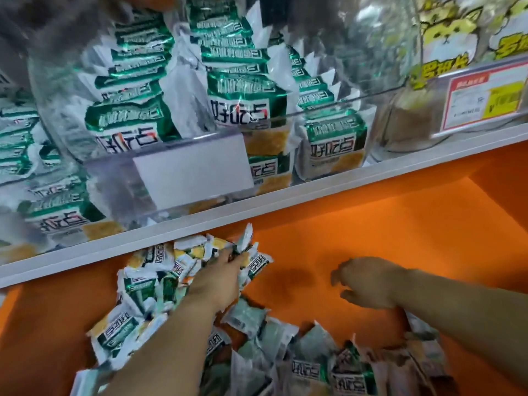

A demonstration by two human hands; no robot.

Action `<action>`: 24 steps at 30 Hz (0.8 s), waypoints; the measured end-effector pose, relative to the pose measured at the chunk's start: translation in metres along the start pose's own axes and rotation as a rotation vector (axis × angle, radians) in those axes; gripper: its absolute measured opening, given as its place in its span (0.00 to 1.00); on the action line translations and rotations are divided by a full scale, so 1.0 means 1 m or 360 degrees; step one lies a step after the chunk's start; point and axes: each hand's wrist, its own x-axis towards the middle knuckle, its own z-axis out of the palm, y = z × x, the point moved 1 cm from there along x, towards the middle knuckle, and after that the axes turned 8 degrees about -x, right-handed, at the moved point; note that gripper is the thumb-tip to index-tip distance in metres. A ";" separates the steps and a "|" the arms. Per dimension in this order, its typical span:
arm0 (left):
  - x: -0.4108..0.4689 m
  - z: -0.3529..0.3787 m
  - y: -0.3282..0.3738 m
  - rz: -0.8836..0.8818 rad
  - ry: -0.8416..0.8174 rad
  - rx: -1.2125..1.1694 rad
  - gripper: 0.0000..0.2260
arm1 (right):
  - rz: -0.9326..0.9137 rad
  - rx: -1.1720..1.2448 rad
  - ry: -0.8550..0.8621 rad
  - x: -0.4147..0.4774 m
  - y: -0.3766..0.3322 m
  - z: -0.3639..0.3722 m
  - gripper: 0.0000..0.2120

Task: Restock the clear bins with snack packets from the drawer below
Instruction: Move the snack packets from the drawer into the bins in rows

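Note:
A clear bin (328, 107) on the white shelf (285, 192) holds several green-and-white snack packets (243, 110) standing in rows. Below it, the orange drawer (385, 230) holds a loose heap of the same packets (137, 284). My left hand (220, 278) reaches into the heap and its fingers close on a bunch of packets (228, 250) at the back. My right hand (368, 284) hovers over the bare orange drawer floor, fingers curled and apart, holding nothing.
A neighbouring clear bin (428, 67) on the right holds yellow cartoon-printed packets, with a red and yellow price tag (485, 98) on its front. A blank white label holder (194, 172) fronts the middle bin. More packets (328, 364) lie at the drawer's near edge.

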 end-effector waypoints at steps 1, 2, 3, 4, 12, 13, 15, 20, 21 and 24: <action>0.005 0.004 0.001 -0.0003 -0.0054 0.0044 0.30 | -0.0008 0.0004 0.0005 0.003 0.000 0.001 0.20; 0.008 0.006 0.003 0.0000 -0.0105 0.0099 0.30 | -0.0014 0.0012 0.0006 0.005 -0.001 0.003 0.20; 0.012 0.009 0.005 0.0002 -0.0142 0.0150 0.30 | -0.0019 0.0023 -0.0001 0.006 -0.002 0.004 0.20; 0.014 0.011 0.006 -0.0009 -0.0166 0.0178 0.31 | -0.0023 0.0033 -0.0013 0.007 -0.002 0.006 0.21; 0.028 0.030 0.041 0.0224 -0.0191 0.0118 0.33 | -0.0026 0.0107 0.0000 0.007 0.002 0.006 0.20; 0.028 0.033 0.049 0.0274 -0.0204 0.0095 0.32 | -0.0021 0.0106 0.0004 0.007 0.002 0.006 0.20; 0.026 0.035 0.063 0.0412 -0.0248 0.0100 0.31 | -0.0017 0.0106 -0.0004 0.006 0.003 0.006 0.20; 0.018 0.042 0.082 0.0668 -0.0290 0.0029 0.25 | -0.0019 0.0097 0.0001 0.009 0.004 0.010 0.21; 0.016 0.045 0.083 0.0674 -0.0279 0.0010 0.25 | -0.0028 0.0105 -0.0002 0.011 0.003 0.011 0.22; 0.017 0.049 0.079 0.0579 -0.0281 -0.0075 0.31 | -0.0091 0.0148 -0.0066 0.016 -0.002 0.018 0.27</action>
